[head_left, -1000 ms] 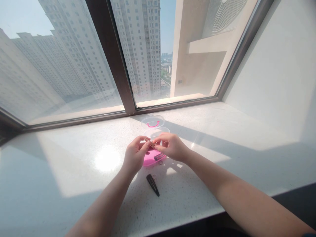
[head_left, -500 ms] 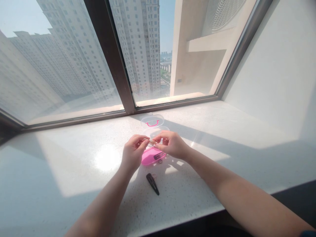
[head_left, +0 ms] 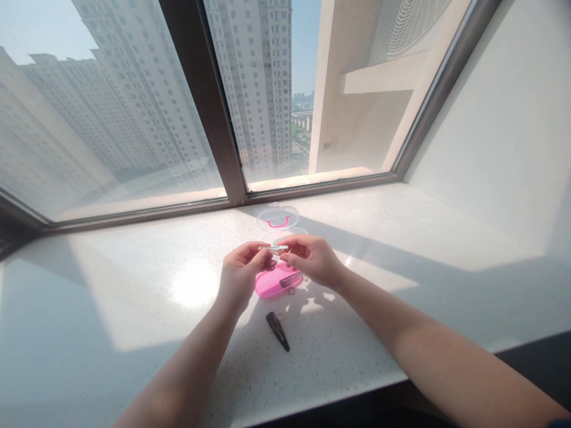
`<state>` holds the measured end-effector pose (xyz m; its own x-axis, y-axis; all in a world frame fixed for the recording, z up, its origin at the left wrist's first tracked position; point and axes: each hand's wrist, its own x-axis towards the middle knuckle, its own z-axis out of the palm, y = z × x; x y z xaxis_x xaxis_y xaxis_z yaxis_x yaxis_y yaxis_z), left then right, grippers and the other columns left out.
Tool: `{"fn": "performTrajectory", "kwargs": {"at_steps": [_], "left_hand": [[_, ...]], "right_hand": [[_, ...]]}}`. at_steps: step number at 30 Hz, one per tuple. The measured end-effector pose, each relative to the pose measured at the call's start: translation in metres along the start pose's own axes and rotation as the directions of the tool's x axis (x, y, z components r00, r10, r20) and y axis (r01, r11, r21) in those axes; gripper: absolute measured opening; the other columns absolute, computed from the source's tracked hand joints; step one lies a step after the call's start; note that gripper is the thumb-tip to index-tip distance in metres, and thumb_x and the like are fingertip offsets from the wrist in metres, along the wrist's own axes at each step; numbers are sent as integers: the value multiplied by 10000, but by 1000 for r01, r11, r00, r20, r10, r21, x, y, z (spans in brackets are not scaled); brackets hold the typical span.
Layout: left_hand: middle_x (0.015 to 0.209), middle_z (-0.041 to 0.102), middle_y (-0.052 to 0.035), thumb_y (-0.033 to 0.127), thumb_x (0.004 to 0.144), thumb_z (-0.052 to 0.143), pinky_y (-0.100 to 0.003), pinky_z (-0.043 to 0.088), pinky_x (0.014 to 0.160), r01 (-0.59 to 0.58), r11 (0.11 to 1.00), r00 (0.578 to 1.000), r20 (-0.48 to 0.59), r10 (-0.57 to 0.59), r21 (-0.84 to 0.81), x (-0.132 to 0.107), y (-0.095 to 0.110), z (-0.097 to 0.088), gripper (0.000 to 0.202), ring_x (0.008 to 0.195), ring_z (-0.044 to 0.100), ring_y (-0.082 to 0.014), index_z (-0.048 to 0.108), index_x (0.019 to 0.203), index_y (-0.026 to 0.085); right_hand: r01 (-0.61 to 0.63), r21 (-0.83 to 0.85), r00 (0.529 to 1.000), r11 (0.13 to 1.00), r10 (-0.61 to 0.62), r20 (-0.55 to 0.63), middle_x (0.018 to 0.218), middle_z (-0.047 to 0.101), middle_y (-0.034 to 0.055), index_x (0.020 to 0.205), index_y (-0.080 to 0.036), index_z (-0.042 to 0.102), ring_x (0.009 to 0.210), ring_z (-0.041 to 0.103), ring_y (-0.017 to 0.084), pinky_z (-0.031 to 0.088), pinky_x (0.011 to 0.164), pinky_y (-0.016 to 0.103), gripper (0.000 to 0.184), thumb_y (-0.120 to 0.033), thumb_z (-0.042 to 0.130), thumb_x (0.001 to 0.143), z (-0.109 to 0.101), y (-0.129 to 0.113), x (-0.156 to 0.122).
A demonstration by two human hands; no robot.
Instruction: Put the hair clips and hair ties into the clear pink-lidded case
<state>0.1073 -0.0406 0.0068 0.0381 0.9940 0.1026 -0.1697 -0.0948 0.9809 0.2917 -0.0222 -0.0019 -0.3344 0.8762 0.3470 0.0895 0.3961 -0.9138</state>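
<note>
Between both hands is a small shiny gold hair clip, held up level above the sill. My left hand pinches its left end and my right hand pinches its right end. Below them lies a pink oval tray or lid, with a dark hair clip at its right side. A small ring rests at the tray's front edge. Closer to me, a black snap hair clip lies on the sill, with a small pale pink thing beside it.
Behind my hands stands an open clear plastic case with a pink handle. The white speckled sill runs up to the window frame. A white wall rises on the right.
The gold clip has been turned from a slant to nearly level and raised slightly. Both hands keep hold of it, and the view has shifted a little.
</note>
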Motion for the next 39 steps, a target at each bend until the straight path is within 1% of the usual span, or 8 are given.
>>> {"fn": "performTrajectory", "kwargs": {"at_steps": [6, 10, 13, 15, 19, 22, 30, 39], "left_hand": [[721, 696, -38, 286, 775, 724, -287, 550, 687, 3, 1000, 999, 39, -3, 8, 0, -3, 0, 209, 660, 654, -138, 698, 902, 122], [776, 694, -40, 299, 802, 697, -300, 551, 705, -61, 994, 998, 5, 61, 93, 1, -1, -2, 306, 699, 659, -148, 669, 1055, 129], [762, 674, -27, 304, 827, 665, -278, 532, 657, -139, 968, 986, -64, 156, 208, 2, 4, -5, 303, 683, 644, -143, 652, 1078, 134], [741, 668, -25, 305, 834, 651, -269, 519, 633, -150, 953, 981, -80, 176, 262, 2, 6, -7, 264, 661, 633, -139, 663, 1031, 129], [705, 670, -34, 308, 846, 625, -274, 514, 623, -135, 945, 987, -43, 155, 297, 1, 9, -6, 250, 647, 630, -147, 691, 990, 115], [706, 681, -47, 307, 851, 613, -289, 524, 626, -128, 940, 990, -8, 138, 315, -2, 9, -3, 255, 640, 639, -156, 708, 978, 108], [723, 691, -46, 284, 848, 614, -272, 533, 609, -124, 939, 991, -9, 135, 321, -2, 8, -3, 225, 641, 650, -152, 716, 955, 114], [712, 683, -41, 271, 849, 605, -255, 523, 596, -121, 931, 992, 1, 129, 344, -2, 9, -1, 205, 629, 642, -141, 713, 922, 113]], "right_hand": [[124, -197, 991, 972, -131, -24, 851, 684, 62, 945, -170, 736, 740, 607, 171, 497, 665, 291, 171, -241, 605, 859, -1, -11, -1], [153, -235, 985, 960, -166, -40, 841, 677, 60, 930, -171, 739, 711, 585, 164, 477, 642, 287, 169, -231, 598, 859, -10, -7, 5], [151, -303, 959, 941, -214, -187, 832, 669, 63, 944, -162, 728, 696, 576, 164, 471, 643, 293, 170, -254, 640, 831, -26, 4, 12], [125, -406, 947, 905, -231, -225, 808, 657, 54, 922, -165, 729, 655, 553, 152, 452, 630, 290, 151, -239, 645, 822, -37, 12, 17], [83, -524, 965, 848, -199, -170, 791, 635, 35, 926, -170, 740, 620, 517, 133, 432, 645, 285, 152, -203, 662, 799, -50, 21, 23], [82, -543, 980, 836, -168, -111, 787, 637, 28, 929, -165, 740, 601, 490, 120, 418, 628, 270, 160, -164, 657, 793, -50, 24, 24], [90, -576, 992, 812, -126, -23, 865, 639, 37, 1002, -159, 735, 611, 480, 109, 433, 638, 261, 215, -159, 649, 805, -48, 24, 23], [79, -577, 985, 813, -151, -78, 823, 630, 37, 1034, -147, 725, 640, 504, 127, 443, 666, 272, 250, -122, 616, 810, -45, 28, 24]]}}
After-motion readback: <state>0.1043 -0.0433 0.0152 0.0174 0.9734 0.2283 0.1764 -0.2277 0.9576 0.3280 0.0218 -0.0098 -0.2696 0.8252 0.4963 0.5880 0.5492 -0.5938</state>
